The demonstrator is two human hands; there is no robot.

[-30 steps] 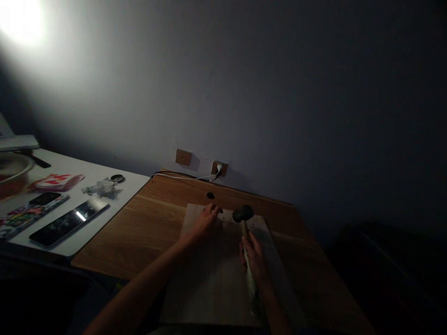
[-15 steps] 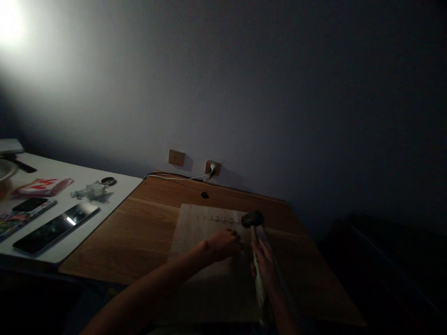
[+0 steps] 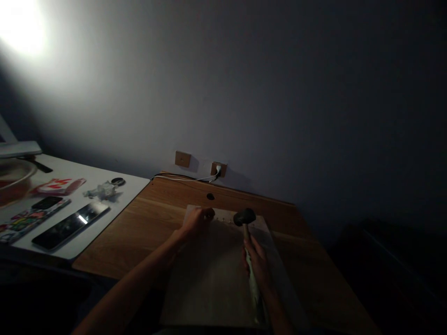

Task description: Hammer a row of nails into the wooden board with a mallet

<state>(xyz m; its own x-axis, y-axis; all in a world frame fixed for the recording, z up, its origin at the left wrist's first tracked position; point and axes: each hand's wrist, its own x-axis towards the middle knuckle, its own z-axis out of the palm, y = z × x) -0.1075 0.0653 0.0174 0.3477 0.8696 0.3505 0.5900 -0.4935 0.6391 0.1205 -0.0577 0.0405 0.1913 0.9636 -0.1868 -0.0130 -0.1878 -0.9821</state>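
Note:
My right hand point(image 3: 257, 260) is wrapped around the pale handle of a mallet point(image 3: 244, 217). The mallet's dark head hangs over the far part of a pale flat board point(image 3: 209, 284). Along the board's far edge runs a row of small upright pins that look like nails point(image 3: 225, 220). At the left end of that row is my left hand point(image 3: 197, 222), its fingers curled together at the board's far left corner. Whatever lies between those fingertips is too small and dark to make out.
The board lies on a wooden desk point(image 3: 129, 232) against the wall. On a white table point(image 3: 136, 184) at the left are a large phone point(image 3: 71, 225), a colourful case with a dark device point(image 3: 35, 214), crumpled plastic point(image 3: 103, 190), a red-and-white packet point(image 3: 59, 186) and a bowl point(image 3: 16, 181). Cables run to a wall socket point(image 3: 219, 169).
My left hand has moved left and away from me, from near the mallet to the left end of the row. The mallet has shifted slightly left. The view has turned a little.

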